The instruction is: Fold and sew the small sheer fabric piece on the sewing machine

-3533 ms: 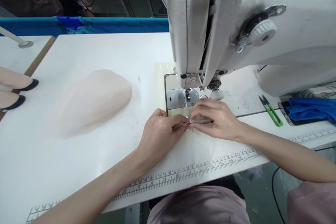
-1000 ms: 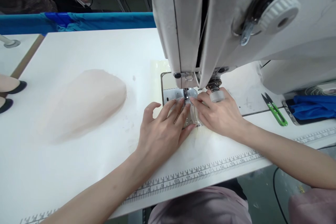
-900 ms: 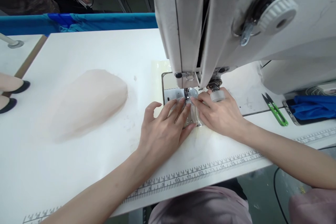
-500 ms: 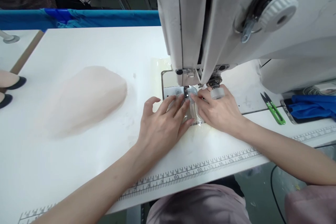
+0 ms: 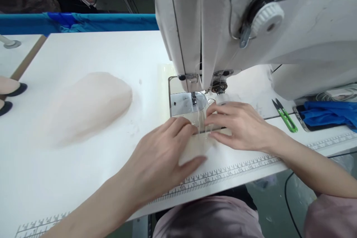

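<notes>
A white sewing machine [image 5: 192, 26] stands over the table, its presser foot [image 5: 194, 98] above a metal plate [image 5: 181, 105]. A thin, clear strip [image 5: 200, 117] runs from the foot towards me, between my hands. My left hand [image 5: 164, 152] rests left of the strip, fingers bent with their tips near it and thumb spread away. On the other side, my right hand [image 5: 237, 124] has its fingers and thumb apart, tips at the strip's right edge. Whether either hand touches the strip is hard to see.
Sheer pale pieces [image 5: 97, 108] lie on the white table at left. Green thread snips [image 5: 287, 116] and a phone [image 5: 302, 117] under blue cloth [image 5: 329, 111] are at right. A printed ruler [image 5: 200, 183] follows the front edge. Dark-tipped beige shapes [image 5: 11, 87] enter at far left.
Both hands have drawn back from the presser foot towards me, uncovering the foot and the strip. My left thumb has spread from the fingers. The view has shifted slightly.
</notes>
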A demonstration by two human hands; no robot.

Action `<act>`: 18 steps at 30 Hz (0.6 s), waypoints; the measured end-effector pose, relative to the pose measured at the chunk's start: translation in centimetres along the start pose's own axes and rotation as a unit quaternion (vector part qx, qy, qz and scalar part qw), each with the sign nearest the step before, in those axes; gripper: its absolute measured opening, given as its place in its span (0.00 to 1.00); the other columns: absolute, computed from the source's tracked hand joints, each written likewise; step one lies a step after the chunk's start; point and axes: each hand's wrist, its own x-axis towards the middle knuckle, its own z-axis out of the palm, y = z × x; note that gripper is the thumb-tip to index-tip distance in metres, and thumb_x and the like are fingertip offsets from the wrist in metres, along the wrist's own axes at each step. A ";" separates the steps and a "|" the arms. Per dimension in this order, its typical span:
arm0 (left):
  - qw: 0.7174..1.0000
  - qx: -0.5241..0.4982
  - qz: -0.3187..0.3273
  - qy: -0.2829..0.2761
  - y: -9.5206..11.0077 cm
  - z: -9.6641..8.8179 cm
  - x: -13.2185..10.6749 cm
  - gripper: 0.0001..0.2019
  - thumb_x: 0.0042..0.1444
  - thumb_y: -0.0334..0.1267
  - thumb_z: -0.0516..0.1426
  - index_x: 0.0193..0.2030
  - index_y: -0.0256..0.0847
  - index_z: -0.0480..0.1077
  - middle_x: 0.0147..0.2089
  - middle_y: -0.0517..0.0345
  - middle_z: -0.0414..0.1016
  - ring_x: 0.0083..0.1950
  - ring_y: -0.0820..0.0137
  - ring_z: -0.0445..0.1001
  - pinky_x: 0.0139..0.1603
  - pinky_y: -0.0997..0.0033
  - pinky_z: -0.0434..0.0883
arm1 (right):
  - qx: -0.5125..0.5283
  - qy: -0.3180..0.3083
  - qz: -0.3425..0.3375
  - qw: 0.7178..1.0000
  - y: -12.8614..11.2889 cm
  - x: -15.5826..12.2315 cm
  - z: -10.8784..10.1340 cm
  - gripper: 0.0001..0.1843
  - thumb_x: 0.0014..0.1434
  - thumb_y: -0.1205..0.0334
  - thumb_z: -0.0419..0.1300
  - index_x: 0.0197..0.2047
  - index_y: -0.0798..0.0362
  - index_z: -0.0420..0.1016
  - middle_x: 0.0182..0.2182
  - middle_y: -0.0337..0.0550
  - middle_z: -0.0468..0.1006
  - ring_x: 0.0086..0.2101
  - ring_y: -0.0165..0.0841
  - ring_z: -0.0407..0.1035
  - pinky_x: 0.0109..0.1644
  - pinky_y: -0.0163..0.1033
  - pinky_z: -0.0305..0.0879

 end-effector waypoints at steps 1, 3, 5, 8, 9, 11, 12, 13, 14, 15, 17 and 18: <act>0.999 -0.008 -0.002 -0.034 0.4 -0.3 -0.3 0.16 0.54 0.43 0.60 0.45 0.37 0.68 0.45 0.48 0.74 0.42 0.59 0.73 0.31 0.64 0.72 | 0.037 -0.045 0.001 0.998 -0.1 -0.2 -0.4 0.09 0.60 0.61 0.59 0.44 0.52 0.76 0.45 0.41 0.75 0.29 0.27 0.66 0.29 0.35 0.57; 0.998 0.021 -0.003 -0.066 1.0 -0.4 -0.6 0.12 0.51 0.35 0.59 0.43 0.36 0.68 0.42 0.48 0.72 0.41 0.59 0.72 0.32 0.63 0.72 | 0.081 -0.096 0.011 0.992 -0.3 -0.3 -0.8 0.06 0.62 0.62 0.58 0.42 0.51 0.75 0.45 0.40 0.74 0.29 0.26 0.66 0.27 0.33 0.54; 0.995 0.083 -0.008 -0.056 1.1 0.2 -0.4 0.08 0.50 0.24 0.53 0.38 0.36 0.68 0.39 0.49 0.72 0.40 0.59 0.71 0.32 0.63 0.71 | 0.104 -0.096 0.030 0.989 -0.5 -0.3 -0.8 0.07 0.64 0.65 0.55 0.38 0.52 0.74 0.40 0.39 0.74 0.29 0.25 0.66 0.27 0.33 0.54; 0.993 0.115 -0.017 -0.026 0.5 1.3 0.3 0.12 0.51 0.19 0.47 0.32 0.38 0.66 0.32 0.52 0.71 0.33 0.63 0.69 0.28 0.66 0.67 | 0.146 -0.063 0.076 0.984 -0.8 -0.1 -0.5 0.09 0.66 0.66 0.52 0.36 0.53 0.73 0.33 0.37 0.75 0.29 0.27 0.67 0.29 0.33 0.57; 0.995 0.091 -0.030 -0.019 0.1 1.5 0.6 0.13 0.52 0.20 0.45 0.31 0.39 0.65 0.30 0.54 0.70 0.31 0.65 0.68 0.26 0.68 0.65 | 0.159 -0.052 0.086 0.982 -0.9 0.0 -0.4 0.09 0.66 0.67 0.52 0.36 0.53 0.73 0.32 0.37 0.75 0.29 0.27 0.67 0.30 0.33 0.57; 0.997 0.007 -0.071 -0.010 -0.6 1.4 1.3 0.13 0.54 0.22 0.44 0.27 0.41 0.62 0.27 0.57 0.68 0.28 0.68 0.66 0.24 0.71 0.62 | 0.169 -0.037 0.090 0.981 -1.0 0.1 0.0 0.07 0.63 0.69 0.54 0.38 0.53 0.73 0.32 0.37 0.75 0.29 0.27 0.67 0.31 0.33 0.58; 0.995 -0.037 -0.097 -0.007 -0.9 1.2 1.6 0.13 0.54 0.23 0.43 0.26 0.41 0.61 0.26 0.58 0.68 0.26 0.69 0.66 0.23 0.72 0.61 | 0.163 -0.034 0.085 0.982 -1.0 0.1 0.2 0.06 0.61 0.70 0.55 0.38 0.54 0.73 0.33 0.38 0.75 0.29 0.27 0.67 0.30 0.33 0.58; 0.990 -0.073 -0.122 -0.006 -1.2 0.9 1.9 0.13 0.54 0.24 0.42 0.26 0.41 0.62 0.25 0.59 0.68 0.25 0.71 0.65 0.23 0.72 0.61 | 0.150 -0.029 0.079 0.985 -0.9 0.1 0.5 0.06 0.60 0.70 0.56 0.38 0.55 0.74 0.34 0.39 0.75 0.29 0.27 0.67 0.30 0.33 0.58; 0.985 -0.099 -0.141 -0.010 -1.4 0.5 2.2 0.13 0.55 0.25 0.42 0.27 0.41 0.63 0.24 0.59 0.68 0.24 0.71 0.65 0.23 0.72 0.61 | 0.134 -0.019 0.075 0.988 -0.8 0.1 0.8 0.07 0.59 0.71 0.56 0.38 0.55 0.75 0.35 0.40 0.75 0.29 0.27 0.67 0.29 0.33 0.57; 0.981 -0.119 -0.153 -0.020 -1.6 0.1 2.5 0.13 0.56 0.28 0.43 0.30 0.41 0.66 0.24 0.60 0.69 0.23 0.71 0.66 0.24 0.72 0.61 | 0.115 0.000 0.072 0.991 -0.6 0.1 1.1 0.09 0.59 0.72 0.55 0.39 0.55 0.76 0.36 0.41 0.75 0.29 0.27 0.67 0.28 0.33 0.56; 0.975 -0.145 -0.154 -0.064 -2.0 -0.6 3.0 0.13 0.60 0.35 0.46 0.43 0.40 0.71 0.24 0.61 0.72 0.24 0.70 0.70 0.25 0.72 0.63 | 0.077 0.067 0.074 0.992 -0.2 0.1 1.6 0.13 0.61 0.72 0.53 0.40 0.53 0.78 0.36 0.41 0.76 0.29 0.27 0.67 0.27 0.32 0.54; 0.972 -0.153 -0.149 -0.093 -2.2 -0.8 3.3 0.15 0.61 0.40 0.48 0.50 0.40 0.70 0.22 0.63 0.73 0.24 0.69 0.71 0.26 0.72 0.64 | 0.061 0.107 0.077 0.989 0.0 0.2 1.8 0.14 0.61 0.71 0.53 0.41 0.51 0.79 0.36 0.41 0.76 0.29 0.27 0.68 0.27 0.32 0.54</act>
